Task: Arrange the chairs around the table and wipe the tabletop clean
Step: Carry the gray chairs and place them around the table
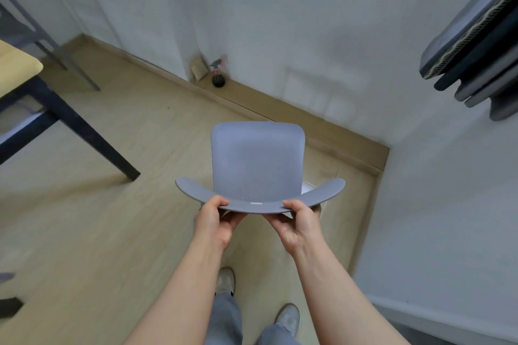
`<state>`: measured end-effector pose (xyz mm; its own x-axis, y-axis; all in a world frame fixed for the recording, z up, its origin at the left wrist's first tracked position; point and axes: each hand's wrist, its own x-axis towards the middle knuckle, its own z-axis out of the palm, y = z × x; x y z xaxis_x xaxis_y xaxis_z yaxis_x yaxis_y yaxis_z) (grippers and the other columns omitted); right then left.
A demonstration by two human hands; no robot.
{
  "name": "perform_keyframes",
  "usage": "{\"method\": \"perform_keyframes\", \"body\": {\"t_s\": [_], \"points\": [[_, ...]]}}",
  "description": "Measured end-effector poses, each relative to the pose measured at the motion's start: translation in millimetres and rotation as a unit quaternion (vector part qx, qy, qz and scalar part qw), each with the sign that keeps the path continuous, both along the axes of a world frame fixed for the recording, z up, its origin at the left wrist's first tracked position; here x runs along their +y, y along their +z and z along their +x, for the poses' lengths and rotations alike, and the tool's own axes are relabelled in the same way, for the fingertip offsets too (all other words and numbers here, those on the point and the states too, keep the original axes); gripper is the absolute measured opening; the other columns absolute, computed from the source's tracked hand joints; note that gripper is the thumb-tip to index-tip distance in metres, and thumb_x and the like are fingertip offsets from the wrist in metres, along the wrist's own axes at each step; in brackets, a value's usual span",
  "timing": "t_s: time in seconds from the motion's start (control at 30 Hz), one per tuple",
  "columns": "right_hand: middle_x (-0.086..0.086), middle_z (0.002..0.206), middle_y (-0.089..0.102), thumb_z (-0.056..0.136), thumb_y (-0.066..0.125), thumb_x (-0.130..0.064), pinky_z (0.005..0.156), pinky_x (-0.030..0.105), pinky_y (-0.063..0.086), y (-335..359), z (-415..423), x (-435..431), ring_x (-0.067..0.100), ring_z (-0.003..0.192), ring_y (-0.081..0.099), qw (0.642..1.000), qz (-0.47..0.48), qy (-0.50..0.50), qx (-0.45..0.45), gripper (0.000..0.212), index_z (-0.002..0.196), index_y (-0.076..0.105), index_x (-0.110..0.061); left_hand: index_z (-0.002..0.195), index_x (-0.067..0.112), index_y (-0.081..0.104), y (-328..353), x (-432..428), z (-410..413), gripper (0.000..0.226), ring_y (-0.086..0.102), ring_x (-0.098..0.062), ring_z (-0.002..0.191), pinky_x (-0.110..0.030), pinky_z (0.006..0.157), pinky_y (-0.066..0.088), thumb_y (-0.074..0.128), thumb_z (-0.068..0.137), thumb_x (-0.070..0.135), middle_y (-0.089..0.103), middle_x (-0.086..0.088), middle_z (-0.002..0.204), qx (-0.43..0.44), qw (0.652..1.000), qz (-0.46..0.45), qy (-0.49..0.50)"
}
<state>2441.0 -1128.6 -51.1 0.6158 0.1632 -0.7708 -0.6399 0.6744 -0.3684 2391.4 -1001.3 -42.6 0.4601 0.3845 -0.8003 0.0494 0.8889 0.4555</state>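
Note:
A grey-blue plastic chair (258, 159) stands in front of me near the room's corner, seen from above, its seat facing away from me. My left hand (215, 218) grips the curved top edge of its backrest on the left side. My right hand (298, 223) grips the same edge on the right. The chair's legs are mostly hidden under the seat. The table (19, 64), with a pale yellow top and dark legs, shows only at the left edge of the head view.
White walls meet in a corner beyond and right of the chair. A dark spray bottle (218, 71) stands on the floor by the far wall. Dark clothes (476, 45) hang at upper right. A grey metal frame (42, 36) stands behind the table. Light wood floor lies on the left.

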Motion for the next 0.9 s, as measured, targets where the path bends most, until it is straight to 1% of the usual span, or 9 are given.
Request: {"method": "perform_keyframes", "body": {"t_s": [0.07,0.13,0.2,0.3,0.37,0.6,0.73,0.83,0.9], "points": [[0.019,0.126,0.050,0.078,0.039,0.022,0.067,0.063,0.051,8,3,15,0.044,0.100,0.055,1.000,-0.009,0.005,-0.014,0.055,0.118,0.044,-0.016,0.080,0.000,0.047,1,15,3,0.017,0.055,-0.031,0.076,-0.038,0.042,0.055,0.034,0.084,-0.010,0.053,-0.015,0.085,0.001,1.000,0.005,0.008],[0.020,0.127,0.049,0.077,0.038,0.023,0.066,0.062,0.051,15,8,36,0.042,0.097,0.054,1.000,-0.012,0.013,-0.018,0.050,0.102,0.045,-0.020,0.081,0.000,0.048,2,37,6,0.017,0.055,-0.031,0.076,-0.038,0.042,0.055,0.034,0.084,-0.010,0.053,-0.015,0.086,-0.002,1.000,0.005,0.015],[0.020,0.131,0.047,0.077,0.039,0.023,0.063,0.061,0.052,18,13,56,0.040,0.096,0.053,0.999,-0.016,0.016,-0.022,0.050,0.097,0.044,-0.022,0.080,0.001,0.047,2,55,10,0.017,0.054,-0.031,0.076,-0.038,0.042,0.055,0.034,0.084,-0.010,0.052,-0.015,0.085,-0.003,1.000,0.004,0.022],[0.020,0.135,0.044,0.076,0.039,0.024,0.062,0.063,0.052,16,19,87,0.039,0.096,0.053,0.999,-0.019,0.027,-0.022,0.055,0.106,0.041,-0.022,0.078,0.002,0.046,4,85,14,0.018,0.054,-0.030,0.075,-0.037,0.040,0.054,0.034,0.084,-0.010,0.052,-0.014,0.083,-0.003,0.999,-0.001,0.036],[0.020,0.135,0.045,0.076,0.040,0.023,0.063,0.063,0.052,14,24,110,0.039,0.096,0.053,0.999,-0.016,0.038,-0.022,0.057,0.108,0.041,-0.024,0.078,0.002,0.046,6,107,16,0.019,0.053,-0.030,0.075,-0.036,0.039,0.054,0.033,0.085,-0.010,0.052,-0.014,0.084,-0.007,0.999,-0.005,0.050],[0.019,0.135,0.044,0.076,0.041,0.023,0.057,0.057,0.054,15,54,176,0.041,0.100,0.053,0.995,-0.013,0.100,-0.014,0.062,0.116,0.042,-0.025,0.082,0.000,0.048,15,166,31,0.020,0.055,-0.032,0.076,-0.038,0.040,0.054,0.032,0.085,-0.012,0.054,-0.015,0.088,-0.026,0.994,-0.017,0.102],[0.021,0.135,0.045,0.078,0.044,0.022,0.053,0.051,0.055,18,82,206,0.041,0.101,0.053,0.990,-0.024,0.141,-0.017,0.059,0.116,0.040,-0.024,0.084,0.000,0.047,20,191,52,0.020,0.055,-0.033,0.078,-0.040,0.041,0.055,0.031,0.086,-0.012,0.054,-0.017,0.089,-0.037,0.990,-0.021,0.134],[0.020,0.135,0.044,0.079,0.043,0.021,0.051,0.051,0.056,21,111,229,0.040,0.101,0.053,0.987,-0.022,0.161,-0.014,0.065,0.124,0.036,-0.025,0.084,-0.001,0.048,23,209,77,0.021,0.055,-0.033,0.077,-0.041,0.042,0.054,0.030,0.087,-0.012,0.054,-0.017,0.088,-0.040,0.988,-0.016,0.150],[0.020,0.134,0.045,0.080,0.043,0.021,0.053,0.051,0.056,24,132,244,0.040,0.101,0.054,0.984,-0.021,0.174,-0.011,0.066,0.127,0.035,-0.024,0.084,0.000,0.048,21,222,94,0.020,0.055,-0.033,0.078,-0.040,0.041,0.054,0.031,0.087,-0.010,0.054,-0.017,0.089,-0.039,0.986,-0.011,0.160]]}}
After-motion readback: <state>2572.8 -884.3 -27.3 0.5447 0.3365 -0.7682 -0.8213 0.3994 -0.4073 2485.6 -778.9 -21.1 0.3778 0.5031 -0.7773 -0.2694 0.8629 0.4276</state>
